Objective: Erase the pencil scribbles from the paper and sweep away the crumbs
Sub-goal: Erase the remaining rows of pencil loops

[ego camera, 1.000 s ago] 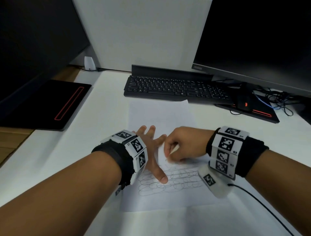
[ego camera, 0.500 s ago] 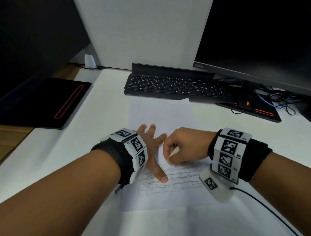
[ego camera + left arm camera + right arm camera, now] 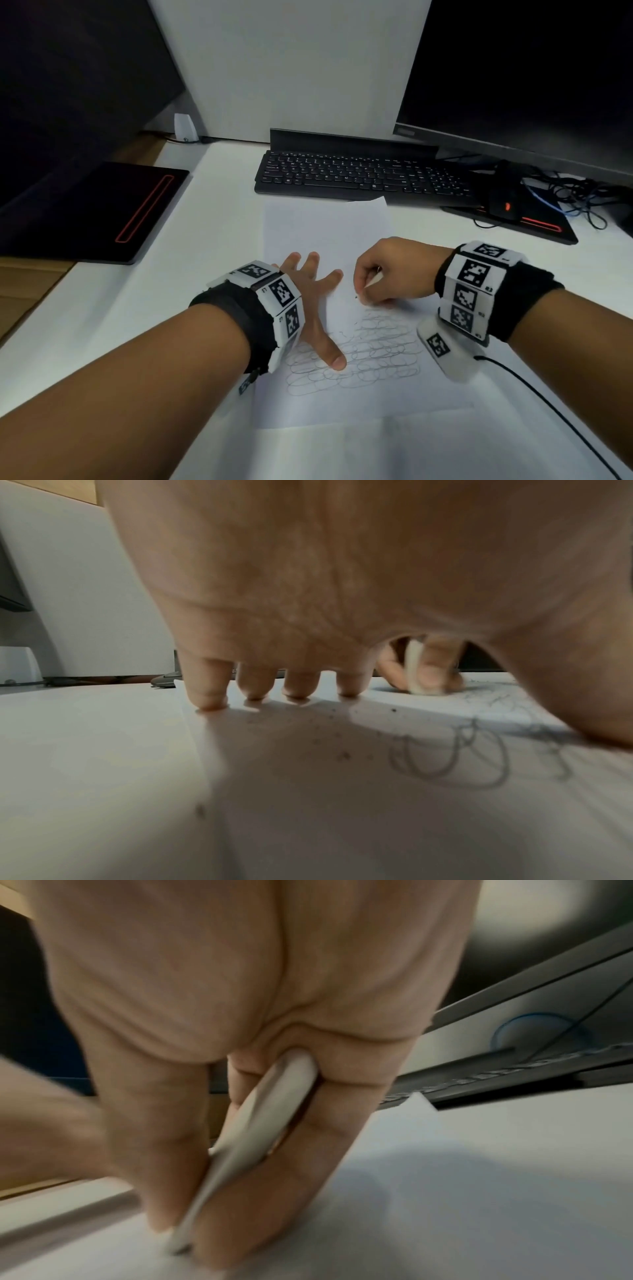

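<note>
Overhead, left hand (image 3: 308, 291) spread flat on paper (image 3: 325, 233), right hand (image 3: 394, 270) pinching eraser (image 3: 260, 1123), on white desk (image 3: 205, 274).

A white counter (image 3: 113, 329) fills most of the scene. At the far side stands a pale wall panel (image 3: 291, 65). A black keyboard (image 3: 363, 176) lies in front of it. A big dark monitor (image 3: 534, 68) stands at the far right, and another dark screen (image 3: 68, 78) leans in at the far left. A black pad with a red line (image 3: 102, 212) lies on the left. A second pad with a red line (image 3: 520, 222) lies on the right, with a black mouse (image 3: 503, 205) on it. Tangled cables (image 3: 582, 198) sit at the far right. A small white box (image 3: 185, 127) stands by the wall. Brown wood (image 3: 24, 284) shows past the left edge. The light is dim.
</note>
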Motion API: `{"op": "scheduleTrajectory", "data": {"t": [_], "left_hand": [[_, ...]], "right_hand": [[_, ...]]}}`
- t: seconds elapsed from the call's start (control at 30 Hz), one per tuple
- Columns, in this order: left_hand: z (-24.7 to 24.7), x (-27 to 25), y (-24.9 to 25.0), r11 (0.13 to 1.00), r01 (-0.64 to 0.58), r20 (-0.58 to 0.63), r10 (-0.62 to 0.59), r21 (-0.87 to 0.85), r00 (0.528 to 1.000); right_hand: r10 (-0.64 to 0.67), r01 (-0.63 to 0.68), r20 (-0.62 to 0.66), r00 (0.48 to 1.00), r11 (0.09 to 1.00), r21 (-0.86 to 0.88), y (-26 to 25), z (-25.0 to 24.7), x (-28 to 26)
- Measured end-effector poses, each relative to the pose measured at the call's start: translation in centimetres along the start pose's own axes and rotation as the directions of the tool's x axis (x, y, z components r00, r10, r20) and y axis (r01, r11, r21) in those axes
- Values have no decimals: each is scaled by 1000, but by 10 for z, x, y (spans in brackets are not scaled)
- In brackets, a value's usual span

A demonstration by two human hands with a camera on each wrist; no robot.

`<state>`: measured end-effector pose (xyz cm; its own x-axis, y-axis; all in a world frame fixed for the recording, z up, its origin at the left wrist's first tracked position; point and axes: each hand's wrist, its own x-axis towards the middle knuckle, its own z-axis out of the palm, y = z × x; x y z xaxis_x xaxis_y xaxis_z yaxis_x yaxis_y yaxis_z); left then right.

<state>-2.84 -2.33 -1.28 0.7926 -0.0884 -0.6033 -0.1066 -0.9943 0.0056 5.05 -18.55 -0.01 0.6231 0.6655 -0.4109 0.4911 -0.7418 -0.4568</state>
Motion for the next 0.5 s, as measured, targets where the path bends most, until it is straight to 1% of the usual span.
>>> {"op": "scheduleTrajectory", "data": {"t": [0.07,0.1,0.13,0.2,0.23,0.27,0.3,0.37,0.4,0.43,0.5], "left_hand": [[-1,0,0,1000,-3,3,3,6,1000],[-1,0,0,1000,-4,2,4,7,1000],[-1,0,0,1000,-4,-1,4,7,1000],[0,0,0,1000,-5,-11,5,6,1000],[1,0,0,1000,-3,-14,3,6,1000],[0,0,1,1000,0,-12,0,10,1000],[0,0,0,1000,2,-8,-1,12,1000],[-1,1,0,1000,2,2,-2,14,1000],[-1,1,0,1000,2,7,-2,14,1000],[-1,1,0,1000,2,9,-3,12,1000],[0,1,0,1000,0,2,0,8,1000]], "right_hand": [[-62,66,96,993,997,-37,-8,12,-4],[-75,80,124,989,996,-39,-10,14,-5],[-59,63,114,992,998,-30,-7,12,-5],[16,-16,14,1000,1000,15,4,-2,-3],[38,-38,-25,999,999,33,7,-6,-2],[38,-37,-35,999,999,21,7,-5,-2],[12,-12,-9,1000,1000,-7,3,-1,-2],[-59,66,116,991,996,-58,-8,13,-6],[-70,81,157,985,995,-61,-10,15,-8],[-60,70,138,989,995,-69,-7,12,-7],[9,-8,14,1000,997,-74,6,-2,-5]]}}
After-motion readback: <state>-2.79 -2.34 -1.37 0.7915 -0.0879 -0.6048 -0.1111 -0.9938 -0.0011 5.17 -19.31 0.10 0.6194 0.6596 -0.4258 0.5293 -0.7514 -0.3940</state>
